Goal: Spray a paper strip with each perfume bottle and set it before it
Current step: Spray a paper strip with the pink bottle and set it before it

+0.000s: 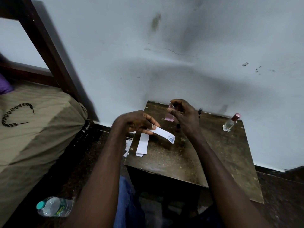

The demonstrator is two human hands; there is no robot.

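My left hand (pixel 136 121) pinches one end of a white paper strip (pixel 164 134) and holds it out flat over the small wooden table (pixel 189 158); the strip's far end carries a bluish mark. My right hand (pixel 184 117) grips a small pink perfume bottle (pixel 169 116) above the table's back left, with a finger on its dark spray top, a little beyond the strip. A clear bottle with a rose cap (pixel 231 122) stands at the back right. A dark slim bottle (pixel 199 111) shows behind my right hand, mostly hidden.
Spare paper strips (pixel 142 144) lie at the table's left edge, some hanging over it. A wall rises just behind the table. A bed with a beige cover (pixel 32 129) and dark wooden frame fills the left. A plastic water bottle (pixel 53 206) lies on the floor.
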